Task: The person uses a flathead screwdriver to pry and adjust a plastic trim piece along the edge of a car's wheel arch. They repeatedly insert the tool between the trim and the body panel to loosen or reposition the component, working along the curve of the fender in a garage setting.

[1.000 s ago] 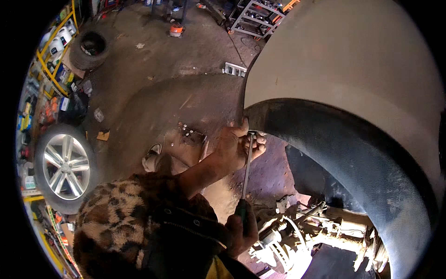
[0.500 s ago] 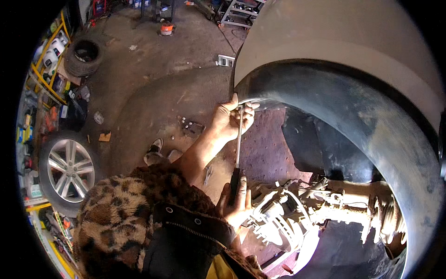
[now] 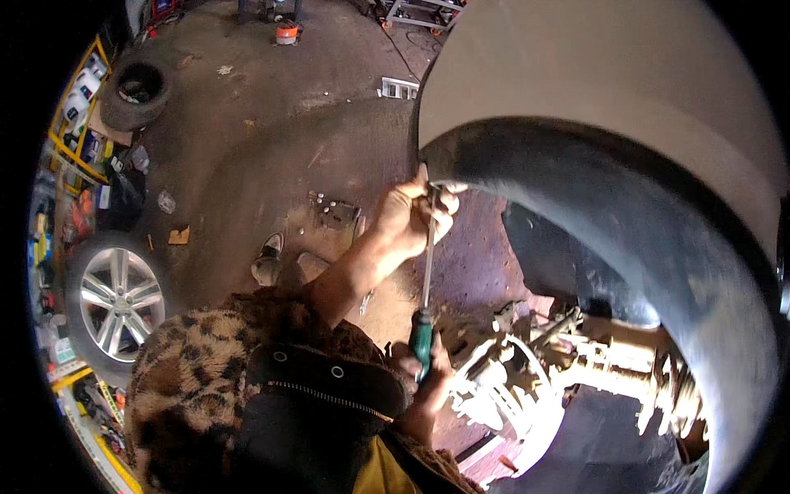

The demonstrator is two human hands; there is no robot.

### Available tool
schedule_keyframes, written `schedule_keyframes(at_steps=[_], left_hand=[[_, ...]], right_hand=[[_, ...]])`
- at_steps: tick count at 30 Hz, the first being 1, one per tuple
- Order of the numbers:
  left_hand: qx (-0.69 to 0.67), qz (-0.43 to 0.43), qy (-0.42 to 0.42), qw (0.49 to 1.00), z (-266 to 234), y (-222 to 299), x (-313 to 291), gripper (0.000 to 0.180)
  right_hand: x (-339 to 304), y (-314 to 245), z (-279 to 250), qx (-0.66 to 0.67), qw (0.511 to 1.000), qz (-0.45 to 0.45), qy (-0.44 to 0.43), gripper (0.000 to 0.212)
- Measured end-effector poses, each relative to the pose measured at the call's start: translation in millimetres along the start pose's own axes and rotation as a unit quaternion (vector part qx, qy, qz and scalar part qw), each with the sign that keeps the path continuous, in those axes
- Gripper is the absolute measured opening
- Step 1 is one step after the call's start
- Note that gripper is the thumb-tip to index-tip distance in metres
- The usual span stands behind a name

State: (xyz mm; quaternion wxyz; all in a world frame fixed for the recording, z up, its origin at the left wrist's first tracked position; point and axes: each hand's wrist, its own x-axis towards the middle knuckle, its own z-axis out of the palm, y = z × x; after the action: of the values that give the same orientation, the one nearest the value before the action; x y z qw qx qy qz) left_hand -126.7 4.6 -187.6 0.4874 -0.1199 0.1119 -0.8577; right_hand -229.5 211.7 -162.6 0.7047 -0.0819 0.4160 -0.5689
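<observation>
A screwdriver (image 3: pixel 429 272) with a long metal shaft and a green-and-black handle stands nearly in line with my view. My right hand (image 3: pixel 438 375) is closed round its handle, low in the middle. The shaft runs up to the lower front corner of a dark wheel arch (image 3: pixel 568 165). There my left hand (image 3: pixel 411 221) pinches the arch edge, thumb outside and fingers curled under, close beside the shaft's tip. What the tip touches is hidden by the fingers and the edge.
Right of my hands are a brightly lit brake and hub assembly (image 3: pixel 494 379) and a coil spring (image 3: pixel 671 387). A light body panel (image 3: pixel 592 66) curves above. Leftward lie an alloy wheel (image 3: pixel 122 303), a bare tyre (image 3: pixel 137 92) and loaded yellow-framed shelves (image 3: pixel 81 148).
My right hand has moved lower with the screwdriver, and its fingers, earlier straight along the handle, now curl round it. My left hand stays at the arch edge. The view has shifted slightly.
</observation>
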Motion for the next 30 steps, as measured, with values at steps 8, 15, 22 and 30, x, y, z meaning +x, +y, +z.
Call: schedule_keyframes(at_steps=[8,15,22,30], left_hand=[[-0.043,-0.039,-0.041,0.997,-16,-2,20,0.064],[-0.003,-0.034,-0.003,0.999,-9,-20,12,0.047],[0.127,0.024,0.078,0.989,-2,-19,7,0.039],[-0.007,-0.018,-0.068,0.998,-21,-7,14,0.042]], right_hand=[[8,14,7,-0.634,0.564,-0.517,0.111,0.049],[23,21,-11,-0.584,0.585,-0.556,0.094,0.036],[27,21,-31,-0.11,0.975,-0.19,0.018,0.039],[17,-5,-13,-0.101,0.985,-0.12,-0.068,0.054]])
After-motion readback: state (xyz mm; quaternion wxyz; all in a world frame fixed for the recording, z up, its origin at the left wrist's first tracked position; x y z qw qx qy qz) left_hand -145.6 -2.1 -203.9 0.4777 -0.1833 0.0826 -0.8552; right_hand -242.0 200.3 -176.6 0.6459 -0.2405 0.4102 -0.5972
